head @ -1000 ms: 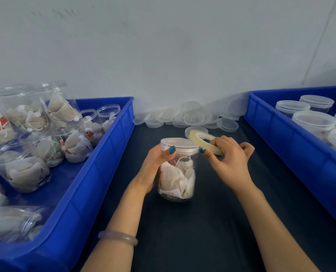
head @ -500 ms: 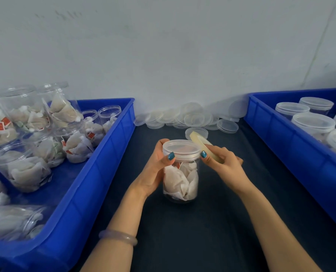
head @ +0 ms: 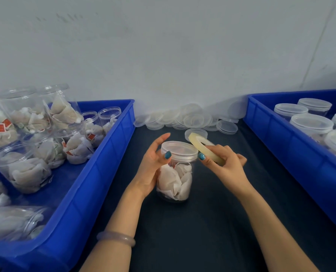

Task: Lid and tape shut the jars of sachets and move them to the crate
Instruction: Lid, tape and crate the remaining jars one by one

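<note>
Head view: a person's two bare hands meet at one jar, on a dark table (head: pixel 202 228) between two blue crates.
Jar (head: pixel 174 179): clear plastic, upright in the middle of the table, packed with white sachets.
Lid (head: pixel 180 150): translucent, seated on the jar's mouth.
Left hand (head: pixel 151 169): palm against the jar's left side, thumb tip pressed on the lid's near-left rim, fingers straight and lifted off the jar, pointing to the far side.
Right hand (head: pixel 228 167): fingers curled round a tape roll (head: pixel 196 144), thumb tip at the lid's right rim.
Tape roll: pale yellow ring, tilted, its far end above the lid's right edge.
Left crate (head: pixel 96 173): holds uncapped jars (head: pixel 24 169) of sachets, some upright, some lying over.
Right crate (head: pixel 292 152): holds lidded jars (head: pixel 311 123) standing upright.
Loose lids (head: pixel 194 119): heaped at the far edge of the table against the wall, between the crates.
Bracelet (head: pixel 115 237): pale band on the left wrist.
</note>
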Available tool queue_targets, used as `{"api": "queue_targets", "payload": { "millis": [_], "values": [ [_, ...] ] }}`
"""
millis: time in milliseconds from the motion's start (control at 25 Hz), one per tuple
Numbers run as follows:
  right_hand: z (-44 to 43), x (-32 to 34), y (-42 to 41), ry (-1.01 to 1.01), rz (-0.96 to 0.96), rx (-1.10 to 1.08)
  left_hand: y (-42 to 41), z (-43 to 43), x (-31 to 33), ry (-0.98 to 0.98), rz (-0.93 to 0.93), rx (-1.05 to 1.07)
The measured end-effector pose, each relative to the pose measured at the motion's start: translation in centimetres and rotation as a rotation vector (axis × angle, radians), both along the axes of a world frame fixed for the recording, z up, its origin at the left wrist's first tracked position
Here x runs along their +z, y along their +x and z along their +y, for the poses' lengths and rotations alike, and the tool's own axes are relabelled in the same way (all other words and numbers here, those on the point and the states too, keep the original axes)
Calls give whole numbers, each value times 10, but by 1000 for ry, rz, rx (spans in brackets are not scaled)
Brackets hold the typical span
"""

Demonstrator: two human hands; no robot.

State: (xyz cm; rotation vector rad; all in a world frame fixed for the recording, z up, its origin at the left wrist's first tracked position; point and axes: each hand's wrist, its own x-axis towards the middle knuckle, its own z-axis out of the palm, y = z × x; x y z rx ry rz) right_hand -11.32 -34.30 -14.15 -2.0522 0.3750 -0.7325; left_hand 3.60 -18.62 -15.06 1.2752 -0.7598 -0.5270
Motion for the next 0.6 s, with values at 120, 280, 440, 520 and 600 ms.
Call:
{"api": "queue_targets", "payload": {
  "millis": [120, 280, 440, 520, 600],
  "values": [
    [-12, -3, -6, -218, 41, 3, -1, 1, -1, -18, 0, 13],
    [-12, -3, -3, -404, 22, -141, 1, 5, -2, -93, 59, -44],
    [-6, -5, -2, -450, -41, -207, -2, 7, -2, -65, 90, -162],
    [-7, -6, -2, -474, 24, -215, -3, 6, -3, -47, 87, -150],
    [-6, -7, 0, -471, 82, -219, -4, 5, -2, -31, 95, -138]
  ]
}}
